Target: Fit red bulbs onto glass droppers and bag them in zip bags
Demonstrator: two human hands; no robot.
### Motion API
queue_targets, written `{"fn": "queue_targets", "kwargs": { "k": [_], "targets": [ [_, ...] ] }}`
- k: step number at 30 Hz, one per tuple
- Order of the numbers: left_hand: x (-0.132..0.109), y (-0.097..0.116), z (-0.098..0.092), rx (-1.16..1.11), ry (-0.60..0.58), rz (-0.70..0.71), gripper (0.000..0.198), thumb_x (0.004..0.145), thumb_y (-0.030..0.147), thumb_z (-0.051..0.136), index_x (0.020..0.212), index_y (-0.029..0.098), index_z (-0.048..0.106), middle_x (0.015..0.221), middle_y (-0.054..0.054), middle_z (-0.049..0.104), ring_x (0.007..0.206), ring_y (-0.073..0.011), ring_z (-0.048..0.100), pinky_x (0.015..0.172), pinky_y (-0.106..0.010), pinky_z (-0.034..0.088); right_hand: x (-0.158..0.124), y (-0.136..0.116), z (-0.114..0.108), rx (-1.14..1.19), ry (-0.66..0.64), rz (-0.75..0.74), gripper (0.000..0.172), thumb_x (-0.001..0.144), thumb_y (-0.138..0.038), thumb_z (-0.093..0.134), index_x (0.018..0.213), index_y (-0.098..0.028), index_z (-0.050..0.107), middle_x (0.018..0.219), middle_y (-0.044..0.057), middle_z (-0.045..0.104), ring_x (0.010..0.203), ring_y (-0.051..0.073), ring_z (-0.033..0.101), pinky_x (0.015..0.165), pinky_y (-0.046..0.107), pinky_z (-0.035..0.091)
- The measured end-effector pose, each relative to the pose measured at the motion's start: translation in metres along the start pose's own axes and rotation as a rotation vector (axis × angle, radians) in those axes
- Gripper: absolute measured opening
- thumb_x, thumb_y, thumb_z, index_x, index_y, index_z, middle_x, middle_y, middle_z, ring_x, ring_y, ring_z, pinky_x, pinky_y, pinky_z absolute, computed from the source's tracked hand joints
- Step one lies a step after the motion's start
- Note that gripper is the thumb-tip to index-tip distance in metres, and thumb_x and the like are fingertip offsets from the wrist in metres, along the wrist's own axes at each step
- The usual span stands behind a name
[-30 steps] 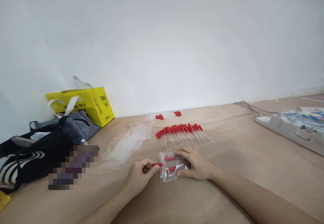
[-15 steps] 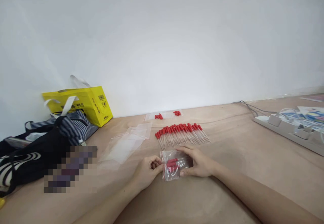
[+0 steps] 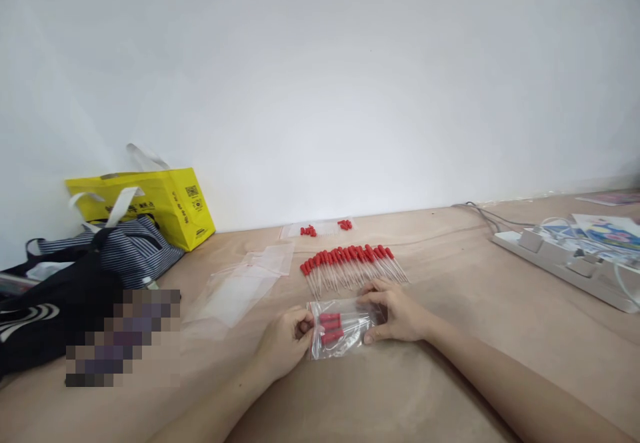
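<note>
A clear zip-lock bag (image 3: 350,343) lies on the table before me with several glass droppers inside. Their red rubber bulbs (image 3: 331,326) point left, and the glass tubes point right. My left hand (image 3: 287,339) pinches the bag's left edge, by the red-lined seal, with fingers curled. At the other end, my right hand (image 3: 397,313) grips the bag between thumb and bent fingers, hiding the tube tips. Just behind the bag is a row of loose droppers (image 3: 350,263), side by side with bulbs facing away from me.
Flat empty plastic bags (image 3: 240,289) lie left of the row. Filled bags with red-bulbed droppers (image 3: 325,228) rest near the wall. Farther left are a yellow bag (image 3: 183,209), a striped bag (image 3: 150,246) and a black bag (image 3: 65,323). A power strip (image 3: 565,266) with cables sits right.
The view has shifted slightly. My right fingers have curled more at the bag's end, and the droppers inside show more plainly. My left hand still pinches the seal edge.
</note>
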State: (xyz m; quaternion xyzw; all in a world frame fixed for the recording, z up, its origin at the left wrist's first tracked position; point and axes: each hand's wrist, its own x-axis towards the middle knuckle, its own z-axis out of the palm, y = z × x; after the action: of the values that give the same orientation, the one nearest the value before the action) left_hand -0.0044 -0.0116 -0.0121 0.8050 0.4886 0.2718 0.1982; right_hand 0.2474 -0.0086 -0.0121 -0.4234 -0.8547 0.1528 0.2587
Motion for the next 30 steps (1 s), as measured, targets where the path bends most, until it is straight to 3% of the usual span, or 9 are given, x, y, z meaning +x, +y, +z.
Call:
{"fn": "queue_targets", "kwargs": {
  "k": [7,12,17,21,26,30],
  "targets": [
    [0.001,0.000,-0.020,-0.074,-0.103,-0.055,0.016,0.068,0.029,0.053,0.062,0.017,0.062,0.053,0.004,0.050,0.048,-0.0101,0.041,0.047,-0.020,0.032,0.001,-0.009,0.007,-0.021,0.024,-0.043,0.066,0.054,-0.059,0.066,0.107,-0.021,0.058,0.098,0.007,0.053,0.092,0.023,0.047,0.081,0.038,0.036],
    [0.031,-0.007,-0.035,-0.022,0.044,-0.127,0.017,0.069,0.031,0.053,0.066,0.017,0.061,0.062,0.001,0.060,0.057,-0.0135,0.052,0.055,-0.022,0.038,0.002,-0.011,0.008,0.032,-0.024,-0.052,0.058,0.058,-0.056,0.065,0.104,-0.020,0.059,0.097,0.007,0.053,0.092,0.022,0.048,0.081,0.036,0.037],
    [0.095,-0.011,-0.024,0.077,0.075,-0.194,0.010,0.071,0.024,0.057,0.076,0.016,0.060,0.070,0.000,0.061,0.070,-0.0158,0.057,0.066,-0.024,0.042,0.002,-0.011,0.009,0.062,-0.023,-0.040,0.058,0.057,-0.056,0.066,0.103,-0.020,0.060,0.097,0.007,0.053,0.091,0.022,0.048,0.082,0.035,0.037],
    [0.136,-0.014,-0.012,0.134,0.012,-0.344,0.024,0.079,0.026,0.055,0.099,0.012,0.054,0.095,-0.006,0.059,0.084,-0.0183,0.057,0.074,-0.035,0.046,0.003,-0.009,0.010,0.048,-0.019,-0.047,0.058,0.057,-0.056,0.066,0.102,-0.020,0.060,0.097,0.007,0.054,0.091,0.022,0.048,0.082,0.036,0.036],
    [0.154,-0.011,-0.006,0.115,-0.065,-0.472,0.028,0.084,0.028,0.049,0.109,0.015,0.049,0.109,-0.006,0.053,0.091,-0.0194,0.055,0.075,-0.038,0.047,0.004,-0.008,0.010,0.037,-0.021,-0.044,0.058,0.057,-0.057,0.065,0.102,-0.021,0.060,0.098,0.007,0.054,0.092,0.022,0.047,0.083,0.037,0.035],
    [0.157,-0.001,-0.004,0.043,-0.032,-0.504,0.028,0.083,0.028,0.050,0.109,0.015,0.049,0.109,-0.006,0.053,0.092,-0.0194,0.055,0.076,-0.038,0.047,0.004,-0.008,0.010,0.035,-0.024,-0.047,0.059,0.057,-0.057,0.065,0.103,-0.021,0.060,0.097,0.007,0.054,0.091,0.022,0.047,0.081,0.036,0.036]
  ]
}}
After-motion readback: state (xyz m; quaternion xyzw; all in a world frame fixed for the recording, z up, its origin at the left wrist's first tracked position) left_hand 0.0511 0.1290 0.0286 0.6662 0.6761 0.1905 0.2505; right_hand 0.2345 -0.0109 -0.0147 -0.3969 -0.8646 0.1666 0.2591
